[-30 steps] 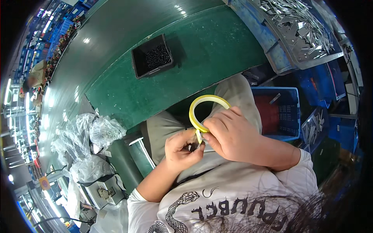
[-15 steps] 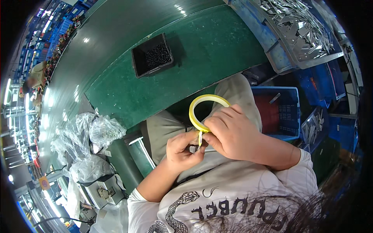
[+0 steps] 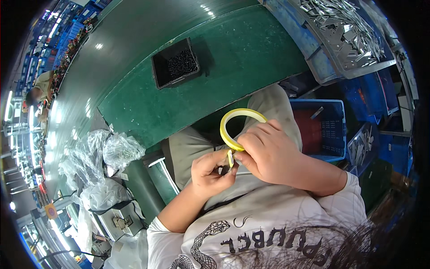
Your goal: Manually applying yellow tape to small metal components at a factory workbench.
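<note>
Clear plastic bags point(image 3: 123, 150): crumpled heap, left of the green tabletop point(image 3: 242, 58).

Black plastic bin point(image 3: 163, 54): on that tabletop, holding small black parts point(image 3: 182, 63).

Left hand point(image 3: 208, 172): thumb and forefinger pinched on a tape strip; whether they also grip a small part is too small to tell.

Tape strip point(image 3: 230, 159): short, yellow with a pale face, upright at the left fingertips. Judged progress: a length is free of the ring and in hand, but not yet set down; whether it is severed cannot be told.

Yellow tape roll point(image 3: 227, 136): one, above the lap, between the hands; not yet put aside.

Right hand point(image 3: 271, 154): fingers and thumb clasping the roll's right and lower side.

Blue perforated crate point(image 3: 333, 128): beside the right knee.
</note>
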{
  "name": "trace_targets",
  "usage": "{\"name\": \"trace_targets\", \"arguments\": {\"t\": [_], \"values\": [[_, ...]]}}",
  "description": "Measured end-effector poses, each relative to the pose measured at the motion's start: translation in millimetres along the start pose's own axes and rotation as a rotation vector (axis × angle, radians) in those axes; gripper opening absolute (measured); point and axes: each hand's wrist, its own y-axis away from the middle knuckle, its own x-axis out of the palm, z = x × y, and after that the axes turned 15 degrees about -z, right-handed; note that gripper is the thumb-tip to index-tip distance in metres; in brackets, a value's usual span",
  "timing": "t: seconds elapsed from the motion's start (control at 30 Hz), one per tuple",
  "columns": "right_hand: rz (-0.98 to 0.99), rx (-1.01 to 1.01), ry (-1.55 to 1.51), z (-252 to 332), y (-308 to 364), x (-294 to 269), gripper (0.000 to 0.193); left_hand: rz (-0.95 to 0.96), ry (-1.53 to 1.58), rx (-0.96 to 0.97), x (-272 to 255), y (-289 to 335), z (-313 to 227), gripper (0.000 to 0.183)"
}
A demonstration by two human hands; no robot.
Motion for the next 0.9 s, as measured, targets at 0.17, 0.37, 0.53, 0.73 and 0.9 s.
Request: {"name": "trace_targets", "arguments": {"t": [0.17, 0.37, 0.53, 0.73, 0.9], "values": [[0.007, 0.004, -0.003, 1, -1, 0, 0.023, 0.047, -0.042, 0.035, 0, -5, -5, 0.042], [0.014, 0.008, 0.001, 0, -1, -2, 0.023, 0.004, -0.108, 0.089, -3, 0, 3, 0.043], [0.009, 0.01, 0.012, 0, 0, -2, 0.023, -0.05, -0.171, 0.132, -3, 2, 11, 0.044], [-0.03, 0.025, 0.067, 0, 1, -4, 0.021, -0.191, -0.114, 0.038, 0, 6, 15, 0.044], [-0.019, 0.036, 0.067, 0, 1, -5, 0.02, -0.159, -0.166, 0.149, -1, 3, 16, 0.043]]}}
